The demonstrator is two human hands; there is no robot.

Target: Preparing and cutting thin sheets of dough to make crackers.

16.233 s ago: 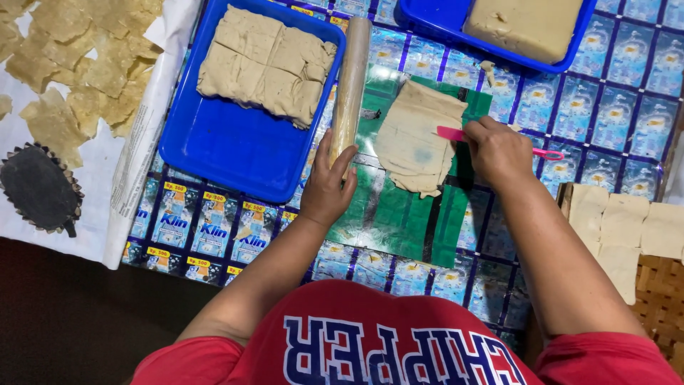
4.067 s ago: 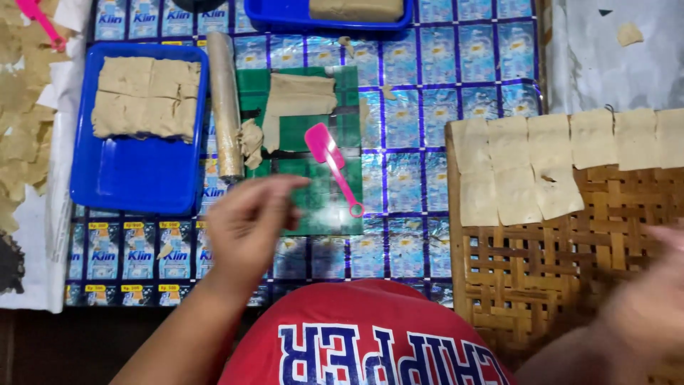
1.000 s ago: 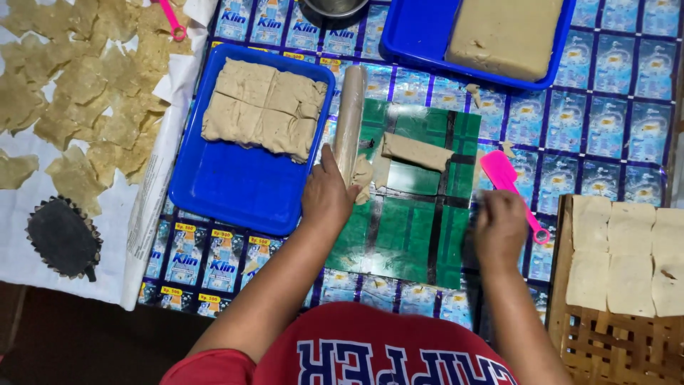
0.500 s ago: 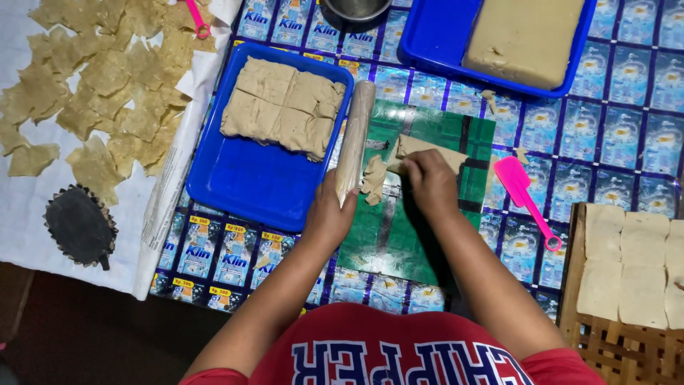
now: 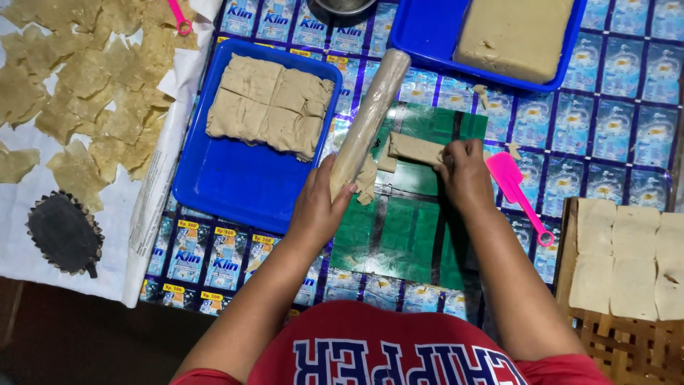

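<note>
On green mat (image 5: pixel 399 235): L hand (image 5: pixel 320 203) grip holds rolling pin (image 5: pixel 367 121); R hand (image 5: pixel 463 175) grip pinches dough strip (image 5: pixel 413 148).

A tan rolling pin (image 5: pixel 367 121) is lying slanted under the left grip (image 5: pixel 320 207); a folded beige dough strip (image 5: pixel 415 148) is lying flat against the right grip (image 5: pixel 464 175).

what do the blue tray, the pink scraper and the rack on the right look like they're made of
Blue tray: likely plastic, smooth with a faint sheen. Pink scraper: probably plastic, one uniform bright piece with a ring end. Rack: woven strips, seemingly bamboo, matte tan.
</note>
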